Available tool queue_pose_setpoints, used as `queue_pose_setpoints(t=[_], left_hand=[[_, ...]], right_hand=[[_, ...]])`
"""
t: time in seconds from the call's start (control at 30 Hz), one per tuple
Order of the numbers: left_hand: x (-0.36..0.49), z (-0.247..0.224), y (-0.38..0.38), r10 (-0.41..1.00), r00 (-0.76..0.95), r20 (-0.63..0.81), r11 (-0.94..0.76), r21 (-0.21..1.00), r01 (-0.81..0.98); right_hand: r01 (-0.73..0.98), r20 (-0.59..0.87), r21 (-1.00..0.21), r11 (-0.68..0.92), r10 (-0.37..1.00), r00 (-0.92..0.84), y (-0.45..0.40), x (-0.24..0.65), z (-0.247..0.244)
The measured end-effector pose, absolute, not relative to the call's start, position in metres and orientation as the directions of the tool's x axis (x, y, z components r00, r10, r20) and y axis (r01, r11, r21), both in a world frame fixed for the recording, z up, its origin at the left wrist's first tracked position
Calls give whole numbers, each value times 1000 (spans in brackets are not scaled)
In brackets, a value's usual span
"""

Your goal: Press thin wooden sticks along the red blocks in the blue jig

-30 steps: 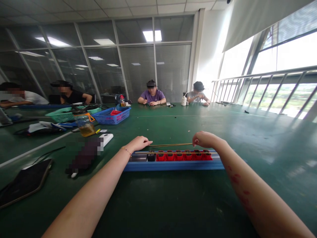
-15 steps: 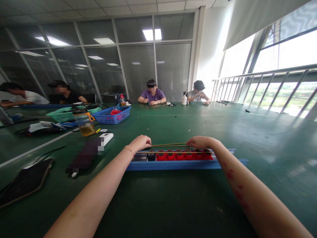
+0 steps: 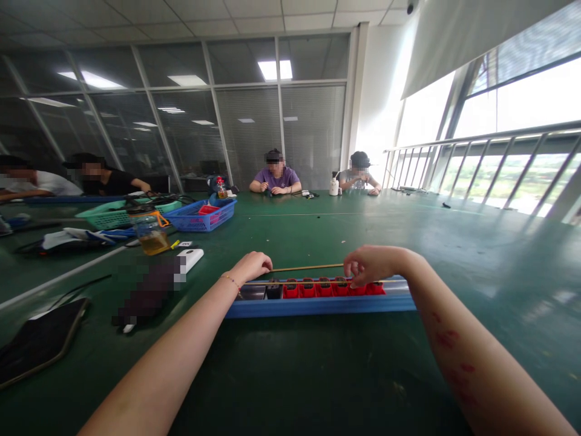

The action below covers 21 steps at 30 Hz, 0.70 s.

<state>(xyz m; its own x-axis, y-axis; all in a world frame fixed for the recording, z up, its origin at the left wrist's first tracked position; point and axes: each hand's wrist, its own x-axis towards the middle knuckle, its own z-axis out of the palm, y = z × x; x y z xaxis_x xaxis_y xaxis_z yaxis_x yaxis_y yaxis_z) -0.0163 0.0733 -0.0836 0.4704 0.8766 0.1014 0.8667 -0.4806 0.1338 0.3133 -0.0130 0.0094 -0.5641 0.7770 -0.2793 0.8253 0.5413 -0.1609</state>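
We have both hands over the far side of a long blue tray (image 3: 322, 306) on the green table (image 3: 318, 375). A thin tan strip (image 3: 307, 267) runs left to right just beyond the tray, spanning the gap between our hands. Its left end meets the bent fingertips of our left hand (image 3: 253, 265), though we cannot tell whether they pinch it or only rest there. Its right end reaches the curled fingers of our right hand (image 3: 374, 261), whose lower fingertips hang over the right part of the row of red cups (image 3: 324, 292); we cannot tell whether that hand grips anything. A second thin strip (image 3: 299, 283) lies across the cups, nearer to us, passing a black cup (image 3: 274, 292) at their left.
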Motion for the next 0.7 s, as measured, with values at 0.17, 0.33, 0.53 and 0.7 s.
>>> queue_pose_setpoints(t=[0.17, 0.33, 0.53, 0.7], left_hand=[[-16, -82, 72, 888, 452, 80, -459, 162, 873], [-15, -83, 71, 890, 448, 88, -456, 145, 878], [-17, -85, 74, 883, 461, 91, -469, 146, 871], [-19, -85, 74, 884, 456, 97, -467, 165, 869]], right_hand=[[844, -243, 3, 537, 819, -520, -11, 299, -2], [819, -201, -10, 573, 802, -563, -15, 299, 7], [861, 22, 7, 508, 861, -508, -16, 339, 29], [921, 13, 42, 387, 922, -388, 4, 361, 19]])
